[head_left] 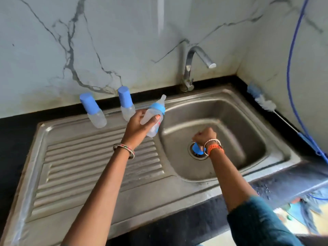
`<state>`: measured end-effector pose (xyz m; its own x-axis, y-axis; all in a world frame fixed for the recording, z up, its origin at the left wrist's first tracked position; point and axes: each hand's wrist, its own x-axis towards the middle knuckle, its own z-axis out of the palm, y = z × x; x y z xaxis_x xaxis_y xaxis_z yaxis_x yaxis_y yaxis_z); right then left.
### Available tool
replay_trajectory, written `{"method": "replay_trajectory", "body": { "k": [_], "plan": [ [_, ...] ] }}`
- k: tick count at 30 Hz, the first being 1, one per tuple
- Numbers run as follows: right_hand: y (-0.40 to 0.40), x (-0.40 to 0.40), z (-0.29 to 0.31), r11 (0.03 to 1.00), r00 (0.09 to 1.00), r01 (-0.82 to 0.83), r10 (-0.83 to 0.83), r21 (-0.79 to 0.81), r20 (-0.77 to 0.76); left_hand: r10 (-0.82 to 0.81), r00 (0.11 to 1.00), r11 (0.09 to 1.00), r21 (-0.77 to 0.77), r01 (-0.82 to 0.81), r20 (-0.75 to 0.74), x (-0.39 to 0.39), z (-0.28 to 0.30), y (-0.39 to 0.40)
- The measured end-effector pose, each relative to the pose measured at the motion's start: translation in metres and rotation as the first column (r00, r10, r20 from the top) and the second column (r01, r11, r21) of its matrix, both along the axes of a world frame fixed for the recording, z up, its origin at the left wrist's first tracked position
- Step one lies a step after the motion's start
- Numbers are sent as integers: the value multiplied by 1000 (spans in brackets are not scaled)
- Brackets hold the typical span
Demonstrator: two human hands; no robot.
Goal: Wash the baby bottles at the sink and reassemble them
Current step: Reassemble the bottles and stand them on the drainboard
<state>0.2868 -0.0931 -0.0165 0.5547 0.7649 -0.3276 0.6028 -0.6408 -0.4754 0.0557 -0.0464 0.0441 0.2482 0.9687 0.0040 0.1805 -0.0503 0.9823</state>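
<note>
Viewing from the head camera, the left hand (140, 124) grips an uncapped baby bottle (154, 118) around its clear body, thumb across the front, with the blue collar and teat tilted up and away. The bottle is held over the sink's left rim, between drainboard (99, 162) and basin (230, 121), probably so that it is ready for washing while the other hand deals with the cap.

The right hand (205, 135) hangs curled inside the basin, just above the drain (196, 155). A blue cap (197, 149) shows directly beneath the wrist. Whether the fingers grip the cap or have let it go cannot be told; the hand is blurred and hides the contact.

Two further capped bottles (93, 110) (126, 103) stand upright at the back of the drainboard, near the wall, well clear of the basin. This placement likely keeps them apart as a queue.

A bottle brush (260, 102) lies on the dark surface (276, 185) to the right of the sink, within reach. The tap (190, 68) shows no running water. Judged from this, washing has barely begun.
</note>
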Motion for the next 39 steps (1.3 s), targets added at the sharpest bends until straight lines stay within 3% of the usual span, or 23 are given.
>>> {"method": "replay_trajectory", "body": {
  "k": [3, 6, 8, 10, 11, 13, 18, 23, 26, 28, 29, 30, 31, 32, 33, 34, 36, 38, 39],
  "plan": [
    [18, 24, 33, 974, 943, 17, 58, 224, -326, 26, 999, 1000, -13, -26, 39, 15, -1, 1],
    [20, 29, 64, 958, 795, 98, 87, 269, -601, 50, 995, 998, -41, -46, 92, 31, -4, -8],
    [14, 33, 66, 936, 580, 261, 42, 234, -814, 69, 992, 995, -84, -60, 105, 38, -8, -18],
    [6, 35, 55, 873, 268, 471, -1, 130, -964, 85, 990, 990, -124, -71, 114, 42, -11, -28],
    [2, 34, 51, 833, 132, 550, -12, 64, -991, 86, 990, 989, -132, -71, 115, 44, -11, -32],
    [0, 34, 50, 781, -38, 625, 18, -10, -999, 67, 991, 991, -122, -53, 115, 48, -8, -36],
    [-4, 32, 76, 769, -139, 638, 172, 45, -975, 122, 977, 989, -103, -105, 175, 58, 11, -30],
    [1, 31, 114, 827, -147, 524, 323, 204, -935, 81, 982, 993, -102, -64, 169, 65, 18, -34],
    [2, 36, 144, 808, -102, 496, 419, 319, -902, 83, 981, 995, -60, -74, 173, 65, 25, -30],
    [-4, 41, 146, 801, -120, 430, 508, 416, -853, 92, 980, 995, -61, -82, 174, 62, 27, -28],
    [-8, 42, 138, 809, -80, 378, 513, 450, -855, 88, 981, 994, -80, -76, 171, 59, 25, -30],
    [-14, 40, 126, 838, 105, 295, 449, 459, -887, 77, 983, 992, -109, -60, 165, 56, 22, -34],
    [-19, 36, 109, 881, 460, 182, 316, 437, -830, 61, 987, 988, -146, -39, 151, 53, 18, -38],
    [-25, 32, 91, 911, 781, 159, 119, 380, -613, 49, 991, 982, -186, -25, 127, 50, 12, -43],
    [-29, 31, 74, 913, 937, 197, -69, 357, -342, 43, 994, 976, -217, -21, 96, 46, 7, -49],
    [-35, 30, 64, 900, 942, 274, -178, 340, -286, 39, 996, 969, -245, -18, 84, 42, 1, -55],
    [-36, 30, 68, 892, 815, 282, -29, 352, -579, -5, 992, 958, -284, 40, 122, 35, -1, -61],
    [-40, 31, 83, 894, 738, 224, 105, 389, -666, -117, 973, 924, -338, 180, 201, 28, 1, -69],
    [-41, 31, 92, 867, 745, 283, 71, 411, -663, -177, 956, 905, -344, 252, 234, 26, 2, -71]
  ]
}}
